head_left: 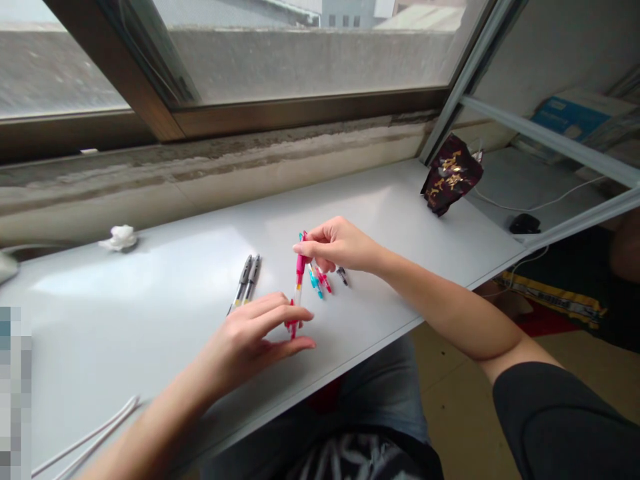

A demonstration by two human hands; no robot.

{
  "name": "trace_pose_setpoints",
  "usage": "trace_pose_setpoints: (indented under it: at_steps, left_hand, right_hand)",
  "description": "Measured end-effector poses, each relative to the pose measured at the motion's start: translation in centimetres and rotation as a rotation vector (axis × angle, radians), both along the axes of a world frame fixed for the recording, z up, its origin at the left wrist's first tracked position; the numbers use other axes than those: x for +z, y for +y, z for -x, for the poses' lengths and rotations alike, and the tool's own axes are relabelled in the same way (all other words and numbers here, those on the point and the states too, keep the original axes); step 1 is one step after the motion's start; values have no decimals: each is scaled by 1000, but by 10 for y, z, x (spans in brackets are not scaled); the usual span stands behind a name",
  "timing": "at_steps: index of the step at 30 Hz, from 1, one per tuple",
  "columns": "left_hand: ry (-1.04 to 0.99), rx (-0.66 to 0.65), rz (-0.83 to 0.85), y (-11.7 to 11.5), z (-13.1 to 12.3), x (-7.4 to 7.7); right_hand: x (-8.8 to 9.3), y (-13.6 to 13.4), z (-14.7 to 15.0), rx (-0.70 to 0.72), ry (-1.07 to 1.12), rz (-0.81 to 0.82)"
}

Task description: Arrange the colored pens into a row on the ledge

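Observation:
A pink pen (299,270) stands nearly upright over the white table, its upper end pinched between the thumb and fingers of my right hand (340,245). Around its lower end, my left hand (263,327) has its thumb and fingers spread apart, with red pen parts between them. Two dark-gripped pens (249,280) lie side by side behind my left hand. Near my right hand lie a teal pen (315,282), a red pen (324,280) and a black one (343,275), partly covered by that hand.
A dark crumpled packet (450,175) stands at the table's (165,300) far right, beside a metal shelf frame (550,133). White crumpled material (121,238) lies near the wall. A white cable (95,437) crosses the near left. A person's arm shows at the right edge.

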State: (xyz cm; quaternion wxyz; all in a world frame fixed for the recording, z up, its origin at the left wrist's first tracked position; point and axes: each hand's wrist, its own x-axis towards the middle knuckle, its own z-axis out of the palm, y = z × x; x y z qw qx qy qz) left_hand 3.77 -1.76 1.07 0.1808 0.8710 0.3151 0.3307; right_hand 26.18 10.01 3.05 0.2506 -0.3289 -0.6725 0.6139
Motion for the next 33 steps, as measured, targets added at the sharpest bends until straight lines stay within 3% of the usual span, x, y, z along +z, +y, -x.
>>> trace_pose_setpoints:
  at_steps: [13, 27, 33]
  left_hand:
    - [71, -10, -81, 1, 3, -5]
    - [73, 28, -82, 4, 3, -3]
    - [68, 80, -49, 6, 5, -5]
  right_hand:
    - [-1, -4, 1, 93, -172, -200]
    - [7, -2, -3, -28, -198, -274]
    - [9, 0, -5, -142, -188, -277]
